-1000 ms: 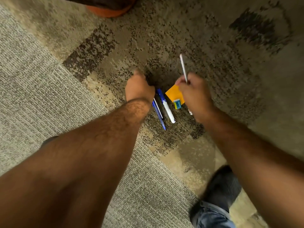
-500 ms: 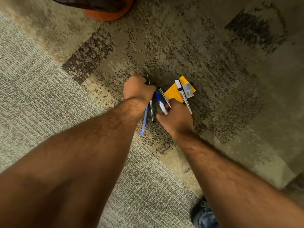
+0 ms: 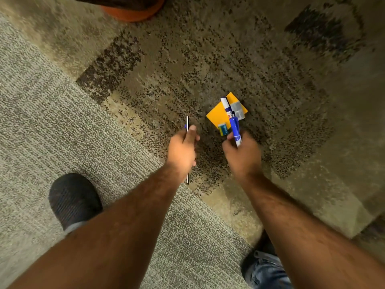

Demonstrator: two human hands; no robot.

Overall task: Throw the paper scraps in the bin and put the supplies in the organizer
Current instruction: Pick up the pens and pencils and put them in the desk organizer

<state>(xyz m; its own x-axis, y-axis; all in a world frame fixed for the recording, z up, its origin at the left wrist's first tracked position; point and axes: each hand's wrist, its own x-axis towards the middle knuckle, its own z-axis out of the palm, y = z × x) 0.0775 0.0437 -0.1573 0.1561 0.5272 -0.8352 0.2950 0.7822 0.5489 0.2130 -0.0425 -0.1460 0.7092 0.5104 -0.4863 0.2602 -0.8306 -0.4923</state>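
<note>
Above the rug (image 3: 270, 59), the left hand (image 3: 182, 150) pinches thin pens (image 3: 187, 124) under its thumb; the right hand's (image 3: 242, 156) fingers (image 3: 230, 136) grip a blue marker (image 3: 235, 130) over the yellow notepad (image 3: 217, 115).

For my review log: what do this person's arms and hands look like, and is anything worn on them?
Both forearms are bare up to the bottom edge of the frame, with no sleeves in view. They carry visible dark hair. The left hand and the right hand wear no gloves, and no watch, bracelet or ring shows on the wrists or on the fingers that can be seen.
</note>
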